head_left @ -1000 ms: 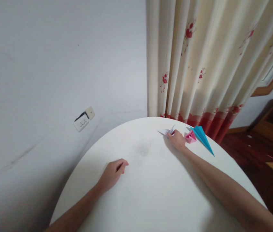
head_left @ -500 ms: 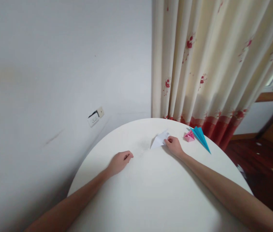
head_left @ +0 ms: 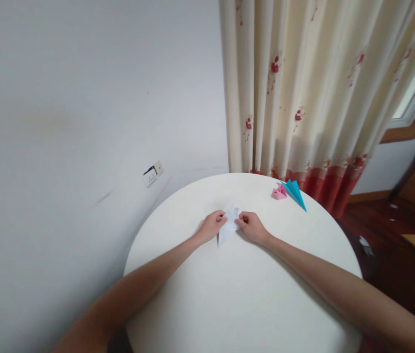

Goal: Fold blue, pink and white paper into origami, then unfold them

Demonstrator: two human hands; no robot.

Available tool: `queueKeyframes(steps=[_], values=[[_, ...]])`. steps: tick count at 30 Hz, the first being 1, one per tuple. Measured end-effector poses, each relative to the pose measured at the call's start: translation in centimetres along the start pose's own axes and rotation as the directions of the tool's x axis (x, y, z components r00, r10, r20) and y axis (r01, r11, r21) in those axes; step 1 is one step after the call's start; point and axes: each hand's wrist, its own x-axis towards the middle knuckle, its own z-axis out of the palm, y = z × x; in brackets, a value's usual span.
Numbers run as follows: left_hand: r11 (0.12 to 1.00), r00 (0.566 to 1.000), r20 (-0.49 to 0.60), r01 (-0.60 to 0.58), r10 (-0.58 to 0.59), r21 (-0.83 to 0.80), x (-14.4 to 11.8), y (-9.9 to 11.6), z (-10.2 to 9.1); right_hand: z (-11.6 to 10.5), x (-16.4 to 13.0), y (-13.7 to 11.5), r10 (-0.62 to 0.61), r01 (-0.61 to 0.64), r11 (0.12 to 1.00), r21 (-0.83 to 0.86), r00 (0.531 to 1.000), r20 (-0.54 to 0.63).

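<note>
A piece of folded white paper (head_left: 230,226) is held between my two hands above the round white table (head_left: 244,289). My left hand (head_left: 212,224) pinches its left side, thumb and fingers pressed together. On the opposite side, my right hand (head_left: 252,226) grips the paper's right edge with closed fingers. One pointed corner of the paper hangs down toward me. The fingertips partly cover the folds, so their exact shape cannot be made out.
Near the table's far right edge lie a pink folded-paper piece (head_left: 280,191) and a blue paper plane (head_left: 295,194), side by side. Behind the table hangs a floral curtain (head_left: 295,98). A wall socket (head_left: 150,177) is at the left. Scraps lie on the dark floor.
My left hand has moved right and taken hold of the white paper. My right hand has brought the paper left, and the paper has turned. The camera view has shifted slightly.
</note>
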Motion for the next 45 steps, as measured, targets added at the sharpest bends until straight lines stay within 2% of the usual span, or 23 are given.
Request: queueKeyframes(steps=[6, 14, 17, 25, 27, 32, 35, 38, 43, 45], values=[[1.000, 0.989, -0.148, -0.024, 0.023, -0.007, -1.1, -1.2, 0.0, 0.6, -0.4, -0.5, 0.008, -0.008, 1.000, 0.023, 1.000, 0.005], [0.998, 0.989, -0.140, -0.045, 0.038, -0.050, -1.9, -0.8, -0.5, 0.2, -0.8, -1.5, 0.030, -0.034, 0.995, 0.089, 0.999, 0.043], [0.993, 0.988, -0.155, -0.041, 0.023, -0.115, -1.8, -0.6, -0.7, 0.1, -0.8, -2.0, 0.043, -0.051, 0.989, 0.138, 0.997, 0.058], [0.976, 0.954, -0.298, -0.083, 0.020, -0.201, -1.4, -0.6, -1.3, -0.2, -0.1, -2.6, 0.168, -0.151, 0.956, 0.253, 0.985, -0.047], [0.969, 0.961, -0.274, -0.099, 0.034, -0.228, -1.6, -0.6, -1.1, -0.2, 0.0, -2.7, 0.187, -0.161, 0.947, 0.279, 0.980, -0.069], [0.947, 0.995, -0.083, -0.080, 0.057, -0.310, -1.8, -0.5, -0.4, -0.2, 0.0, -3.0, 0.179, -0.133, 0.935, 0.330, 0.977, -0.112], [0.940, 0.992, -0.101, -0.099, 0.069, -0.326, -1.8, -0.2, -0.4, -0.4, 0.2, -3.0, 0.156, -0.099, 0.934, 0.342, 0.977, -0.144], [0.896, 0.988, -0.147, -0.101, 0.040, -0.433, -1.8, 0.5, -0.4, -0.3, 0.1, -3.1, 0.123, -0.061, 0.937, 0.344, 0.979, -0.162], [0.861, 0.998, -0.051, 0.003, -0.033, -0.509, -2.1, 1.6, 0.3, 0.2, -0.5, -3.7, 0.041, 0.012, 0.945, 0.328, 0.987, -0.155], [0.854, 0.995, -0.054, 0.047, -0.087, -0.518, -2.3, 2.0, 0.6, 0.3, -0.8, -4.1, 0.020, 0.030, 0.954, 0.297, 0.986, -0.164]])
